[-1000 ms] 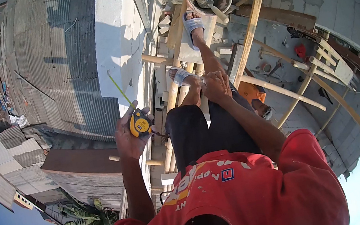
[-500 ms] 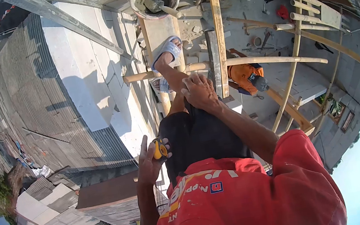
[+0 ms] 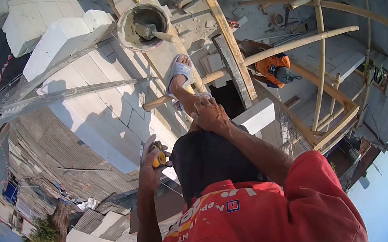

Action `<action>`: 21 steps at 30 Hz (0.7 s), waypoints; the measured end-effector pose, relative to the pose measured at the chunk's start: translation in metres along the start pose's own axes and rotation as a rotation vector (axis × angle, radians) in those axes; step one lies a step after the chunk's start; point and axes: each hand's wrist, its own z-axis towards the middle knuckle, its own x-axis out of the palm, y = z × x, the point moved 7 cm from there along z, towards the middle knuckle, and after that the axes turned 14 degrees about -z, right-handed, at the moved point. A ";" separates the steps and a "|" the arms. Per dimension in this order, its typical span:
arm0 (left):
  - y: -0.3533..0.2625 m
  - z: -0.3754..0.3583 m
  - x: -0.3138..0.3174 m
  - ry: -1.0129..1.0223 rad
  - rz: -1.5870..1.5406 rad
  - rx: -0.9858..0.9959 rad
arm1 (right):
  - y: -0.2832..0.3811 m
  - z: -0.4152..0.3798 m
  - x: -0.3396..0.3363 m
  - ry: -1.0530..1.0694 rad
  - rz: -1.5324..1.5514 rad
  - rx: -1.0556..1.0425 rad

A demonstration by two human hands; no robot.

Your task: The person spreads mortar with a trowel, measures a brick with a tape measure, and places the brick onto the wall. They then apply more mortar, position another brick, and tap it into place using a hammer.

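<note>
On the left side of the body, my left hand [image 3: 149,161] is closed round a yellow and black tape measure [image 3: 159,156]. My right hand [image 3: 210,114] rests on my bent leg at the knee, its fingers curled over the skin, with no tool visible in it. Below the knee, a sandalled foot [image 3: 179,72] stands on a narrow plank beside a bucket [image 3: 126,35]. Inside the bucket lie grey mortar and a trowel [image 3: 153,33] with a pale handle.
A co-worker in an orange top [image 3: 273,69] is lower down at the right. Bamboo poles [image 3: 294,45] and a wooden beam [image 3: 225,28] cross the scaffold. A white block [image 3: 257,115] lies near my right forearm. A pale wall [image 3: 99,106] runs along the left.
The view has turned and shifted. The white block beside my right forearm now shows more fully. My left hand still holds the tape measure, and my right hand stays at the knee.
</note>
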 end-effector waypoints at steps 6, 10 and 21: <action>-0.058 -0.007 0.024 -0.153 0.403 0.085 | -0.001 0.018 -0.001 0.078 0.095 0.022; -0.085 -0.005 0.037 -0.162 0.675 0.099 | 0.007 0.012 0.002 0.032 0.095 0.063; -0.094 0.009 0.096 0.001 0.752 0.203 | 0.006 0.005 0.015 0.022 0.240 0.166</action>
